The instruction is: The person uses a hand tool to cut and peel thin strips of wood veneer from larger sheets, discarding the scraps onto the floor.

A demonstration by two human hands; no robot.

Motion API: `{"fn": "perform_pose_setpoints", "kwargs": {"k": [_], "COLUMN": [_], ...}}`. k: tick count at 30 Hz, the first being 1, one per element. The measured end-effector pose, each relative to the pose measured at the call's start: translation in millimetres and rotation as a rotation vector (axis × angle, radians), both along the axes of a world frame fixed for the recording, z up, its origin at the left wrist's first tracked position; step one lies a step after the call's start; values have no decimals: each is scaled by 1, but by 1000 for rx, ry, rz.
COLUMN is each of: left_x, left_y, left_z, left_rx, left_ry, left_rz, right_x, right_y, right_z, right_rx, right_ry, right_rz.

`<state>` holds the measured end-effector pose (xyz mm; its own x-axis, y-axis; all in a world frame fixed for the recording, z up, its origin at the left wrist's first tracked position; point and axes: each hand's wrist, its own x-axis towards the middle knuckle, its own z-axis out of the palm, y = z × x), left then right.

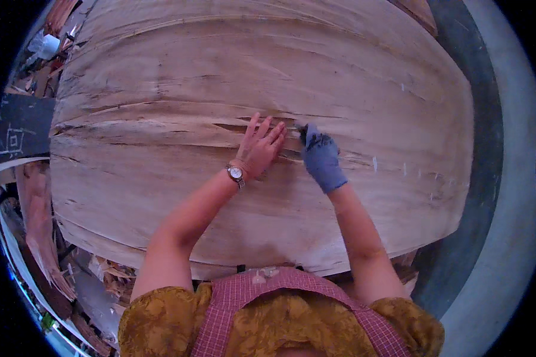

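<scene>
A large sheet of pale wood veneer (232, 71) lies before me, with long splits and ripples running across it. Bare and flat, my left hand (262, 146) presses on the sheet beside a dark split (231, 127), its fingers outstretched. A wristwatch (235, 173) is on that wrist. My right hand (323, 156), in a blue-grey work glove with dark stains, is closed just to the right of the left fingertips. Something small and dark shows at its fingers, too unclear to name. A small whitish spot lies on the veneer between the two hands.
Several short white marks (375, 164) dot the veneer's right part. Torn veneer scraps (39, 220) and a white plastic-like item (46, 46) lie past the left edge, near a dark panel (24, 128) with chalk-like marks. Grey floor (506, 178) borders the right side.
</scene>
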<state>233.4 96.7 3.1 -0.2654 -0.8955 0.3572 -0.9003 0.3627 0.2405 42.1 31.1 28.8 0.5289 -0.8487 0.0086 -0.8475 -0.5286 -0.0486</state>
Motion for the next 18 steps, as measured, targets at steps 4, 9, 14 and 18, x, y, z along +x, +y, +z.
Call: {"fn": "perform_pose_setpoints", "kwargs": {"k": [4,9,14,18], "left_x": [6,2,1,6], "left_y": [-1,42,33,16], "left_z": [15,22,35,37], "left_rx": [44,9,115,110], "left_ry": [150,204,324,313], "left_rz": [15,99,212,214], "right_x": [-24,-51,-37,-25], "right_y": [-28,15,55,58], "right_z": [22,58,31,27], "right_rx": [174,851,851,798], "right_ry": [-403,-1020,-1157,-1195], "right_rz": [-215,-695,-733,-698]}}
